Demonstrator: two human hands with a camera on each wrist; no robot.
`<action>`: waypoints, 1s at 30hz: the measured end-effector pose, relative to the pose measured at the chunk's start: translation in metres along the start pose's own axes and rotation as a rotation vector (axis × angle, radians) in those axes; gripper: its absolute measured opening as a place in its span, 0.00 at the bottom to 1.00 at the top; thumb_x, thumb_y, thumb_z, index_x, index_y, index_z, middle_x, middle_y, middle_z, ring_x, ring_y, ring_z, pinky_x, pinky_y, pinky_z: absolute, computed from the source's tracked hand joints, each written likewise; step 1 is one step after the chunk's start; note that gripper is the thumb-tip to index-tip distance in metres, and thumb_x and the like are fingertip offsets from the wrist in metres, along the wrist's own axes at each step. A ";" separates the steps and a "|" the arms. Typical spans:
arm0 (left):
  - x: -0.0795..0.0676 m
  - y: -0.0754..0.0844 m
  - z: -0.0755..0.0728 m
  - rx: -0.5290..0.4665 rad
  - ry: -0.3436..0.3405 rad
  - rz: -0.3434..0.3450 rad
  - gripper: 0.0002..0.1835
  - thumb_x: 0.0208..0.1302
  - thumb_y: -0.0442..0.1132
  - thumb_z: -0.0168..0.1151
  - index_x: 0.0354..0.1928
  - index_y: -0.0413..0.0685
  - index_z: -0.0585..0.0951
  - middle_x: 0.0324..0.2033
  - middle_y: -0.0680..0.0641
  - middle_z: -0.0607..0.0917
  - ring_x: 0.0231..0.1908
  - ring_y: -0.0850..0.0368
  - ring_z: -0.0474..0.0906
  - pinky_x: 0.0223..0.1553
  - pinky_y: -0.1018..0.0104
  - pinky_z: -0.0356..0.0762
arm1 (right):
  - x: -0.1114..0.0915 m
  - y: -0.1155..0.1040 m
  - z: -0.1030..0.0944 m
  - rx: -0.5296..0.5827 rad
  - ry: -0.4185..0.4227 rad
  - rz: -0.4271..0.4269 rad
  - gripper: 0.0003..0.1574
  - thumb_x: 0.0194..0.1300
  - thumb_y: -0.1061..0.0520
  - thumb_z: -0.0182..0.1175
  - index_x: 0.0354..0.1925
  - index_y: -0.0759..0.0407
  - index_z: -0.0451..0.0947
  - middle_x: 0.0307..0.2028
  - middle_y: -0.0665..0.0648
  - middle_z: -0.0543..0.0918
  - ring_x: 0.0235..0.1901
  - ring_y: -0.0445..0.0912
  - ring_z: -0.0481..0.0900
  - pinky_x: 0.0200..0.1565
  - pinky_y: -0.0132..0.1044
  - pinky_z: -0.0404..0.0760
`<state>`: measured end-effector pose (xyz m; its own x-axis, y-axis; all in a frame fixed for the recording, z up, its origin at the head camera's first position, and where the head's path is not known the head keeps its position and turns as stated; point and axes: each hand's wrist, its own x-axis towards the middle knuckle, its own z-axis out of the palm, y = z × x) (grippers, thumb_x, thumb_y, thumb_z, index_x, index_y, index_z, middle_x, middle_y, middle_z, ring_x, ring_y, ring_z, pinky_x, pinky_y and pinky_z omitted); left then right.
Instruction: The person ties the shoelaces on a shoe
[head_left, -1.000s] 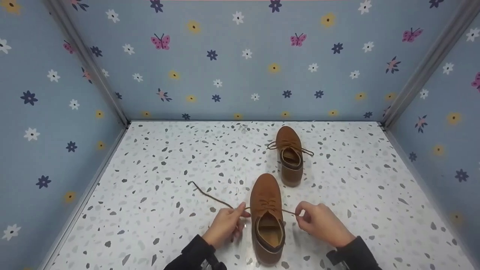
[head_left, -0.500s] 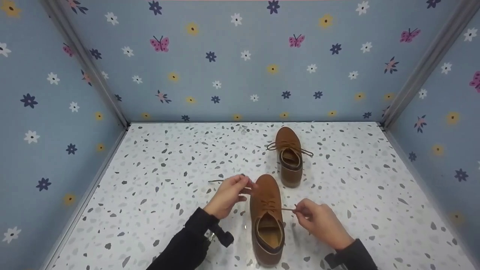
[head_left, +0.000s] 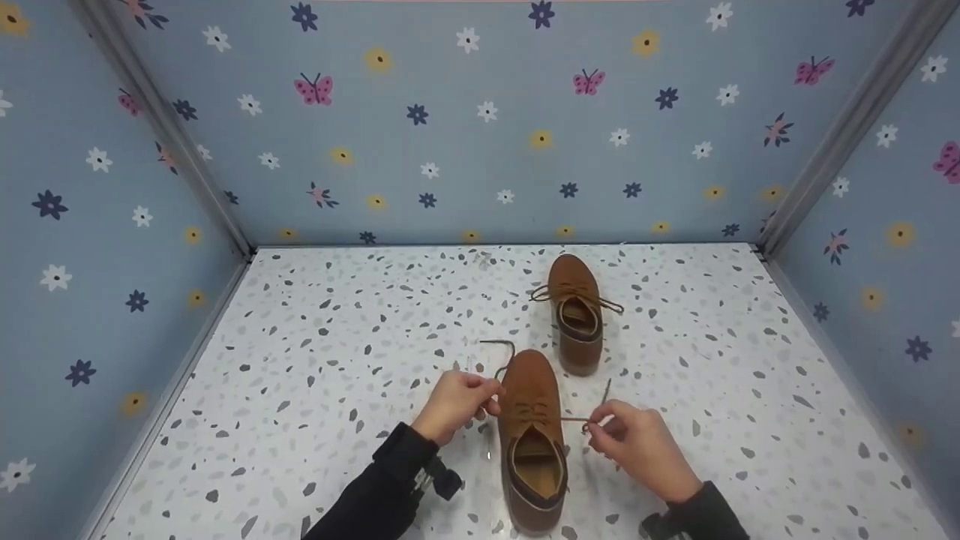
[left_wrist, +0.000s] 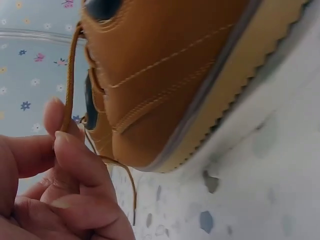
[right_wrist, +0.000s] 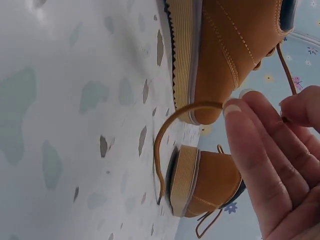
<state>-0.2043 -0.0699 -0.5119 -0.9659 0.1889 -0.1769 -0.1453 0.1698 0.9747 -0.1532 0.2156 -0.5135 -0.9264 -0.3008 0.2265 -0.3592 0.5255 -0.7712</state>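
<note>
A tan lace-up shoe [head_left: 531, 379] stands on the floor between both hands, toe pointing away. On its left side, my left hand [head_left: 456, 405] pinches one end of the shoelace [left_wrist: 71, 82] between thumb and fingertips. The loose tail of that lace curls beside the toe. To the right, my right hand [head_left: 637, 442] pinches the other lace end, drawn taut sideways from the eyelets. Its free tail [right_wrist: 159, 142] hangs in a curve beyond the fingers in the right wrist view.
A matching second shoe [head_left: 574, 281] stands farther back and slightly right, its laces tied in a bow. The speckled white floor [head_left: 360, 322] is bounded by blue flowered panels [head_left: 465, 120] at the back and both sides.
My left hand rose toward the toe and came partway back, and the left lace tail swung from far left to beside the toe. The right hand stayed nearly still, its lace tail now showing above it.
</note>
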 end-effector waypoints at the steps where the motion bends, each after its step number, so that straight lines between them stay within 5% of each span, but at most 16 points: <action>1: -0.001 -0.002 0.001 0.005 0.003 -0.005 0.10 0.67 0.35 0.61 0.35 0.33 0.86 0.18 0.47 0.84 0.16 0.62 0.75 0.18 0.73 0.68 | 0.000 -0.001 0.000 0.045 0.001 0.032 0.06 0.63 0.64 0.66 0.35 0.56 0.79 0.28 0.48 0.87 0.27 0.43 0.86 0.25 0.32 0.81; 9: -0.011 -0.006 0.007 0.211 0.064 0.054 0.09 0.66 0.40 0.66 0.31 0.42 0.88 0.19 0.47 0.85 0.16 0.58 0.78 0.16 0.72 0.65 | 0.004 -0.013 0.012 0.560 0.119 0.235 0.10 0.62 0.65 0.68 0.39 0.71 0.79 0.45 0.68 0.85 0.45 0.53 0.86 0.43 0.42 0.84; 15: -0.012 -0.007 0.008 0.271 0.069 0.102 0.08 0.65 0.40 0.67 0.30 0.44 0.89 0.18 0.50 0.84 0.15 0.62 0.74 0.17 0.72 0.68 | 0.016 -0.024 0.021 0.888 0.342 0.450 0.20 0.62 0.64 0.68 0.46 0.72 0.71 0.44 0.66 0.86 0.47 0.53 0.85 0.50 0.45 0.81; 19: -0.012 -0.006 0.008 0.256 0.065 0.147 0.08 0.65 0.41 0.67 0.31 0.45 0.89 0.19 0.50 0.84 0.18 0.53 0.79 0.18 0.71 0.70 | 0.018 -0.029 0.019 1.041 0.363 0.540 0.25 0.68 0.65 0.61 0.58 0.71 0.63 0.47 0.62 0.85 0.48 0.51 0.84 0.54 0.43 0.79; 24: -0.011 -0.004 0.008 0.228 0.093 0.199 0.07 0.64 0.41 0.68 0.33 0.46 0.89 0.19 0.53 0.84 0.21 0.39 0.81 0.16 0.71 0.68 | 0.019 -0.034 0.007 1.073 0.317 0.564 0.16 0.72 0.65 0.55 0.55 0.69 0.68 0.46 0.60 0.85 0.49 0.51 0.83 0.56 0.45 0.78; 30: -0.008 -0.004 0.007 0.166 0.133 0.228 0.07 0.63 0.40 0.70 0.34 0.43 0.89 0.19 0.52 0.84 0.25 0.41 0.84 0.18 0.72 0.68 | 0.028 -0.043 -0.004 0.914 0.339 0.476 0.08 0.70 0.61 0.60 0.43 0.66 0.73 0.43 0.66 0.84 0.47 0.54 0.84 0.52 0.48 0.80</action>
<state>-0.1948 -0.0655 -0.5158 -0.9907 0.1141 0.0737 0.1047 0.2952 0.9497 -0.1642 0.1874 -0.4715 -0.9819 0.0862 -0.1685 0.1352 -0.3038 -0.9431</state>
